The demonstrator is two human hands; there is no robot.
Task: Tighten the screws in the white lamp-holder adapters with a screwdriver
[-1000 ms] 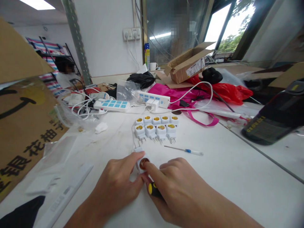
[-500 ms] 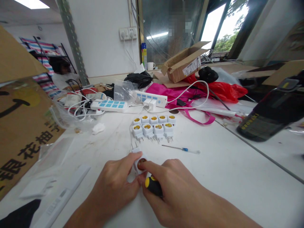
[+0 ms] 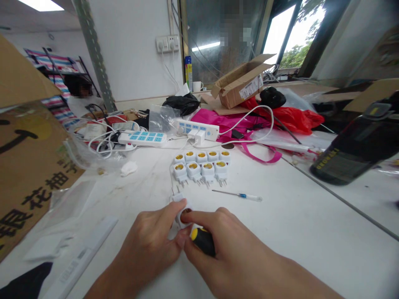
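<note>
Fingers of my left hand [image 3: 146, 238] wrap a white lamp-socket adapter [image 3: 178, 211], low in the middle of the frame. Its two prongs point away from me, and its long axis runs up the frame, tilted slightly left. My right hand [image 3: 229, 245] is closed around a screwdriver with a yellow-and-black handle [image 3: 202, 241]. My fingers hide its shaft, so I cannot tell where the tip sits. That hand lies just right of the adapter, its forefinger reaching over the brass-lined socket [image 3: 186, 211]. Two rows of matching adapters [image 3: 201, 166] stand ahead, near the prongs. To the right, open white tabletop [image 3: 296, 236] extends past a small blue-handled screwdriver [image 3: 240, 195].
</note>
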